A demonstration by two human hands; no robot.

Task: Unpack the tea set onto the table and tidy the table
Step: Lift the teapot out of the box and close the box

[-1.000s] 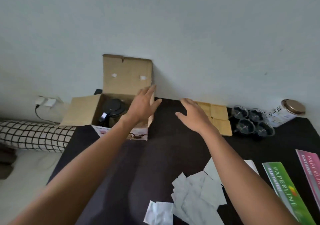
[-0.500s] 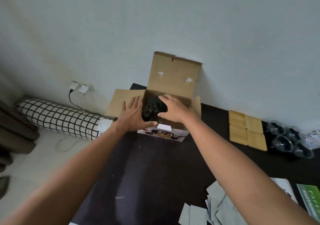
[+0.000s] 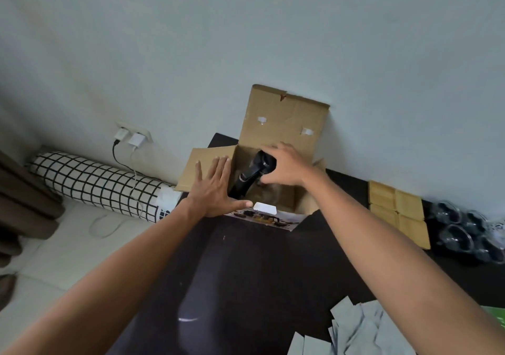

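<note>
right hand (image 3: 287,167) is curled around the black lid end of the dark glass teapot (image 3: 252,175), which is tilted, partly inside the open brown cardboard box (image 3: 284,119) at the far edge of the black table (image 3: 246,272). left hand (image 3: 216,188) is laid flat, fingers straight, on the box's left flap. teapot is judged fragile, smooth, slippery; better taken by the handle with the base supported.
</note>
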